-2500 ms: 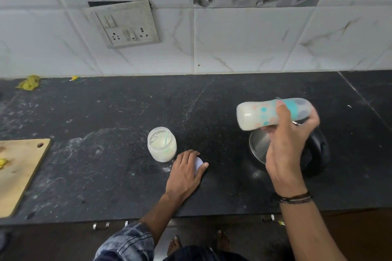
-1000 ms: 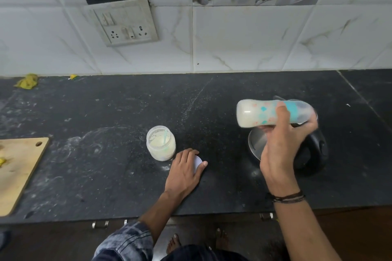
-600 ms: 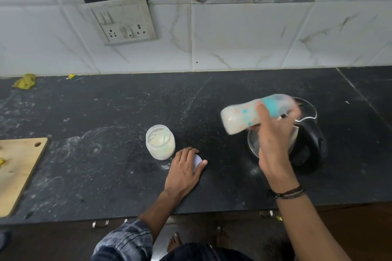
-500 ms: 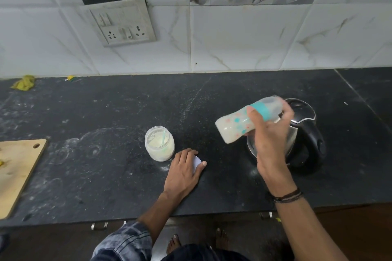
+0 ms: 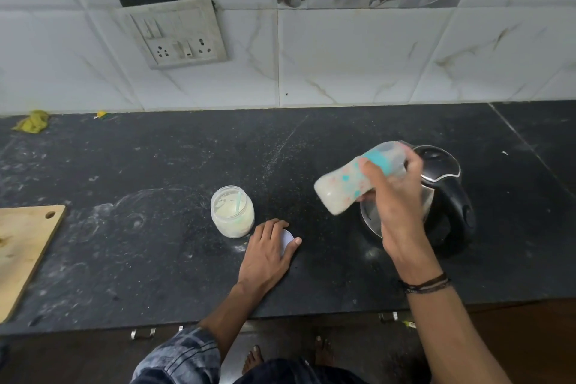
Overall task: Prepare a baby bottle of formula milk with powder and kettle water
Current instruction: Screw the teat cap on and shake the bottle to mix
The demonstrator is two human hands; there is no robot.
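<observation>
Bottle [image 5: 349, 188]: tilted above kettle [image 5: 453, 199], gripped mid-body by right hand [image 5: 397, 206] fingers [image 5: 372, 173].
Left hand [image 5: 268, 254]: flat, relaxed, resting on lid [image 5: 287, 238], bench [image 5: 156, 165].
Print: teal, pink spots; blurred.

Baby bottle [image 5: 346, 188], right of the jar [image 5: 232, 221]: milky white, teal and pink-orange spots, teal band.
Jar: clear wall, cream-white powder [image 5: 226, 212], pale green scoop [image 5: 238, 205].
Kettle [image 5: 455, 199], far right of the jar: black, bright steel rim.
Countertop [image 5: 149, 165]: black, speckled, white dust smears.
Wall tiles [image 5: 343, 56] behind the jar: white, grey-brown veining.
Cutting board [image 5: 21, 246], left of the jar: pale wood.
</observation>
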